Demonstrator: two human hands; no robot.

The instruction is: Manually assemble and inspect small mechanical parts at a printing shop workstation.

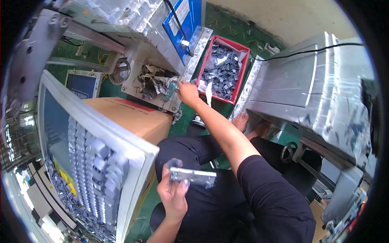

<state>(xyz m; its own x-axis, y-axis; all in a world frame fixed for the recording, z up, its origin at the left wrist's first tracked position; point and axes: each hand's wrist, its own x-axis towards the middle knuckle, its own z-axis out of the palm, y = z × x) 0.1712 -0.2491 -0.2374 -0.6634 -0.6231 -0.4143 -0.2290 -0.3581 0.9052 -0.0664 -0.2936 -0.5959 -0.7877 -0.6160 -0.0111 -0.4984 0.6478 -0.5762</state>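
My left hand (173, 198) is closed around a flat rectangular metal block (193, 176), held over my lap with its long pale edge toward me. Small dark pieces seem to hang along its lower side. Farther off, my right arm stretches forward, and my right hand (188, 94) is closed on a teal-green object (170, 90) whose kind I cannot make out. That object is beside a heap of crumpled, stained rags (152, 82) on the metal machine base. Right of this hand stands a red bin (244, 67) lined with white sheet and holding many small dark grey parts.
On the left, a pale-rimmed tray (139, 150) holds rows of grey parts and a loose pile. A cardboard box (129, 117) stands behind it. A handwheel (120, 72) sits near the rags. Grey metal cabinets (283, 81) rise at the right, with a black cable across them.
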